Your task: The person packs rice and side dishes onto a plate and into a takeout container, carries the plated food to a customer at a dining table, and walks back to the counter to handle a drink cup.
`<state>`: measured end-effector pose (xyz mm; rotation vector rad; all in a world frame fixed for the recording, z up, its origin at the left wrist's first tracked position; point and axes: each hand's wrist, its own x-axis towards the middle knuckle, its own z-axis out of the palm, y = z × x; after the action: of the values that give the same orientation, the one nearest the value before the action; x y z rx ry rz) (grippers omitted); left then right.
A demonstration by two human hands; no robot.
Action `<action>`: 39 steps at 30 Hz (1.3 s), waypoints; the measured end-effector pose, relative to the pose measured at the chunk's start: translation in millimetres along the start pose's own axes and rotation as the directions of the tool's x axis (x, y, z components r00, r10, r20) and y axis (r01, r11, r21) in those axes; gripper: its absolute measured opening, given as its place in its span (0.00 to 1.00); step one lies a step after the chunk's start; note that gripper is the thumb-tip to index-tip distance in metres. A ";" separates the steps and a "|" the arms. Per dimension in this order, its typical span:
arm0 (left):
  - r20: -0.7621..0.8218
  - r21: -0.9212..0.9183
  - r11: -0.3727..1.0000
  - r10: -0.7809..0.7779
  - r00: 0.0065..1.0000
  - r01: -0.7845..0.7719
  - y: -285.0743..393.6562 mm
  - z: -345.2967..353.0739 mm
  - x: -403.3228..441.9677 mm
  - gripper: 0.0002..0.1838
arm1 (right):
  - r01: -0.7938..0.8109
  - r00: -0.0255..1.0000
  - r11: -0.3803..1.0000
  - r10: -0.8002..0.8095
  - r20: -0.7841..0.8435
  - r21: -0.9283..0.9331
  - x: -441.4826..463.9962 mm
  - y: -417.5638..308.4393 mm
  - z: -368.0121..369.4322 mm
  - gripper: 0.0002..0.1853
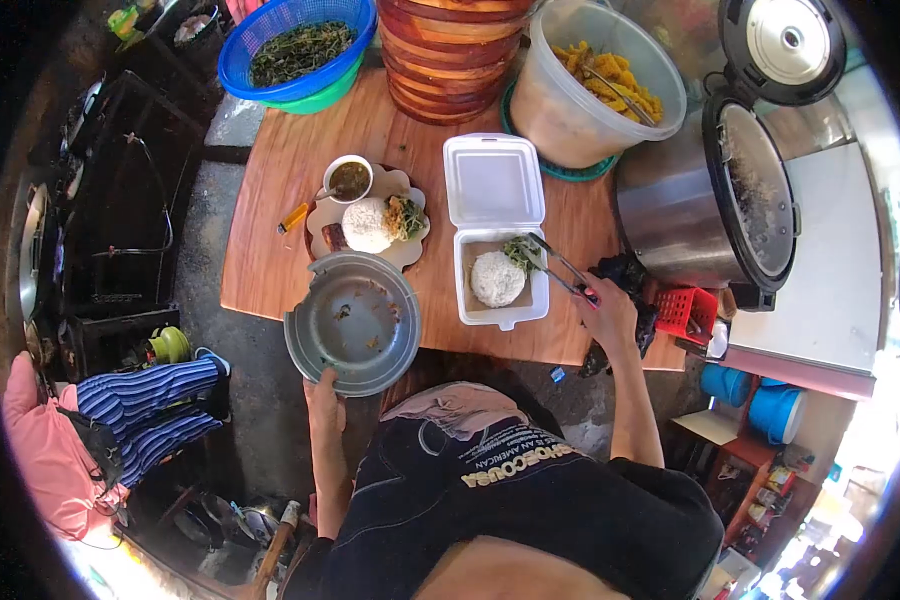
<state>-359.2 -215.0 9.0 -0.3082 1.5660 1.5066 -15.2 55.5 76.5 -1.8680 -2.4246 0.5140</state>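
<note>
Left hand (324,400): gripping the grey basin (355,315) at its near rim, apparently steadying it over the table's near edge.
Right hand (608,318): clasping the tongs (565,268), their tips meeting the greens (519,250); whether they are pinching any, I cannot tell.
Foam box (538,302): sitting near the table's near edge, holding rice (497,279) beside the greens; its lid (495,180) is lying back, seemingly keeping the food reachable.
Plate (395,183): resting left of the box, carrying a soup cup (349,181).
Table (290,180): bearing a blue basket (235,75) at its far-left corner and a plastic tub (560,115) far right.
Room: someone in pink (50,460) is occupying the left side.
</note>
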 end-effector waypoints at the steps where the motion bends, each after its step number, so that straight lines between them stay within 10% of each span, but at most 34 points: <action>1: -0.014 -0.017 1.000 -0.011 1.000 0.010 0.9 1.4 0.5 0.23 | 0.000 1.000 1.000 0.000 -0.006 0.001 -0.6 -2.2 -5.4 0.20; 7: -0.102 -0.102 0.994 0.023 0.995 -0.033 -5.2 -12.0 -1.2 0.20 | 0.157 0.988 0.958 -0.152 -0.037 0.239 54.1 -49.4 -44.3 0.18; 9: -0.104 -0.115 0.992 0.033 0.994 -0.045 -9.1 -24.8 2.6 0.19 | 0.401 0.906 0.848 -0.310 -0.290 0.347 92.3 -105.5 -56.8 0.16; 13: -0.179 -0.263 0.956 0.087 0.980 -0.133 -10.7 -39.5 7.0 0.19 | 0.654 0.721 0.741 -0.550 -0.422 0.151 195.7 -239.6 -40.1 0.16; 22: -0.421 -0.274 0.928 0.120 0.899 -0.253 -27.1 -76.7 -10.1 0.23 | 0.596 0.790 0.724 -0.607 0.089 -0.347 394.5 -459.5 67.3 0.16; 39: -0.304 -0.236 0.939 0.173 0.937 -0.250 -4.8 -60.5 27.8 0.20 | 0.569 0.808 0.817 -0.576 -0.123 -0.090 351.9 -384.4 20.2 0.15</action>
<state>-396.9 -258.8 -24.3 -0.5421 1.6506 1.9238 -475.6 298.9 105.9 -1.0264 -2.7231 0.2614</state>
